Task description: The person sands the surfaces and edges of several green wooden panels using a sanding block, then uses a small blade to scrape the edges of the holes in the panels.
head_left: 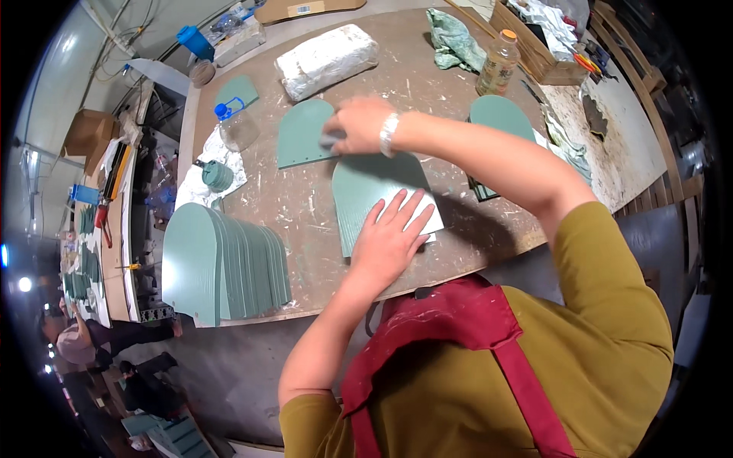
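A green, arch-topped panel [374, 179] with fine grooves lies at the table's front middle. My left hand [391, 240] rests flat on its lower right part, fingers spread, beside a white sheet-like piece [435, 220]. Just beyond the panel's rounded top is my right hand [359, 126], fingers curled down and slightly blurred. Something small and dark shows at its fingertips, too smeared to name. That hand overlaps the right edge of a second green arched panel [304, 133], which has small holes along its straight edge.
Many similar panels stand in a row [248, 263] at front left. Behind are a white wrapped block [327, 61], a clear jug [238, 126], a green cloth [454, 40] and an orange-capped bottle [498, 65]. Another arched panel [500, 114] lies under my right forearm.
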The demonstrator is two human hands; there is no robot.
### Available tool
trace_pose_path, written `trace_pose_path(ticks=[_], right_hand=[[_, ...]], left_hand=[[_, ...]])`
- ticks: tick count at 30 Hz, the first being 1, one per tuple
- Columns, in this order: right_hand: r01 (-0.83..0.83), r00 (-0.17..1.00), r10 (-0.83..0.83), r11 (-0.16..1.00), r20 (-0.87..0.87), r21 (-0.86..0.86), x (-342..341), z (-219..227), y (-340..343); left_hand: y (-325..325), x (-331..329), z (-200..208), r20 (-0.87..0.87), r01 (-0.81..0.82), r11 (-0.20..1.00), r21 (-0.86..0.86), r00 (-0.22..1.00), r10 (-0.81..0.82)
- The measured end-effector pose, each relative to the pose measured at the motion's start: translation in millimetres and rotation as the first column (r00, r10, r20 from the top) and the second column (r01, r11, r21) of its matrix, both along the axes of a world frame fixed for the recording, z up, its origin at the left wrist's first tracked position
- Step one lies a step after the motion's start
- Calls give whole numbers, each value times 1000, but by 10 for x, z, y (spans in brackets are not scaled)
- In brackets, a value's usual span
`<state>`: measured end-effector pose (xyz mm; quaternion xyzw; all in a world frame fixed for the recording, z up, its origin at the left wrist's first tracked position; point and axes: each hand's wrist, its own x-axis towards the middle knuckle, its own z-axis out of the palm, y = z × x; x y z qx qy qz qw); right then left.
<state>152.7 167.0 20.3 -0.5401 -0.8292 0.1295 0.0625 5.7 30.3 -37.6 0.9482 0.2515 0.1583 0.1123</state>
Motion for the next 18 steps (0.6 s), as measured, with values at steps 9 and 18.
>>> trace_pose_path(ticks=[9,18], right_hand=[[-197,979,192,977,67,83,-187,-20,-125],[-515,843,507,857,182,-2,-489,133,-339]], left_hand=[[-84,-33,-96,0,0,1000,-13,1000,0],[-59,-63,-130,62,9,1000,7,998,-9]])
